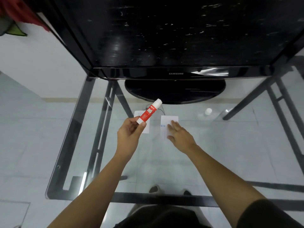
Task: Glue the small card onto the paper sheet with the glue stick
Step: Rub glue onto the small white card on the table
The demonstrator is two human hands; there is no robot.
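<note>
Left hand (130,134) pinches the bottom of a red, white-capped glue stick (148,112), tilted toward the round black monitor base (174,91). Right hand (179,134) lies flat, fingers straight, on a white blue-marked paper (164,119) in front of that base; 1 other white paper piece (136,114) lies alongside.

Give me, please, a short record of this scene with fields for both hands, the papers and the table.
left hand: grips the glue stick by its lower end
right hand: fingers flat on the paper with blue marks
other paper: white, partly hidden behind the left hand
surface: glass table
background: black Samsung monitor on its stand
card or sheet: cannot tell which paper is which
</note>
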